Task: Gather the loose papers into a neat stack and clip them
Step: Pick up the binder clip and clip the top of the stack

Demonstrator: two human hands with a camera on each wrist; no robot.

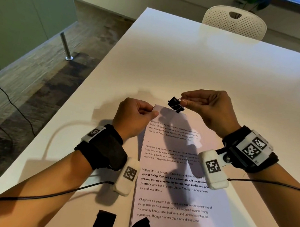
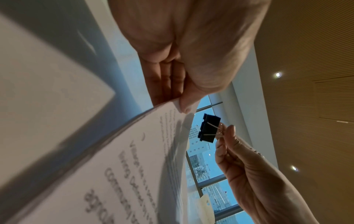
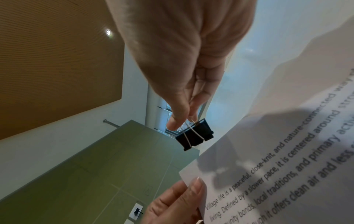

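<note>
Papers (image 1: 174, 183), printed, stacked; black clip (image 1: 176, 104) above.

Head cam: high, looks fwd/down over table (image 1: 227, 70). L wrist cam: close, looks up along palm. R wrist cam: same, opposite side. All 3 share papers' top edge (image 1: 168, 110) + binder clip (image 1: 176, 104).

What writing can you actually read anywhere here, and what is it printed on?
On the top white printed sheet of the paper stack:
"Village life is a peaceful, close-knit, and nature-connected way of living. Defined by a slower pace, it is centered around strong community bonds, local traditions, and primary activities like agriculture. Though it offers clean air and less stress"
It repeats in four paragraphs.
The white wrist tags carry black square codes, not words.
The black binder clip shows no lettering.
</note>
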